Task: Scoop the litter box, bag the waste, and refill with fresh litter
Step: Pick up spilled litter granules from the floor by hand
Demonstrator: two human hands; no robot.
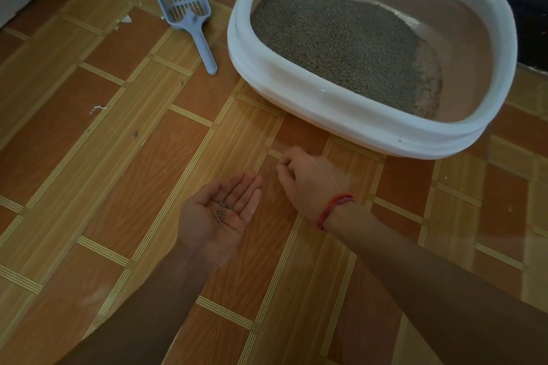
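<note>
Right, the patterned wood-look floor (pixel 118 187) fills your view, and everything sits on it. Your biggest item is the white litter box (pixel 326 115) at the upper right, standing flat on the floor. Grey litter (pixel 335 44) covers most of its bottom, with a bare patch of the pan showing at the right-hand end. To the left of the box, apart from it, the blue slotted scoop (pixel 184 6) lies on the floor with its handle pointing toward you.

Nearer to you, your right hand (pixel 308 178) reaches down to the floor just in front of the box, back of the hand up, fingers curled under and thumb drawn against the fingertips; you cannot tell whether anything is pinched between them. Your left hand (pixel 218 216) is beside it, palm up, fingers relaxed and lightly cupped.

A red thread bracelet (pixel 335 209) circles your right wrist. A few grey litter granules (pixel 225 209) rest in the hollow of your left palm. Small white scraps (pixel 98 109) lie on the floor at the left.
</note>
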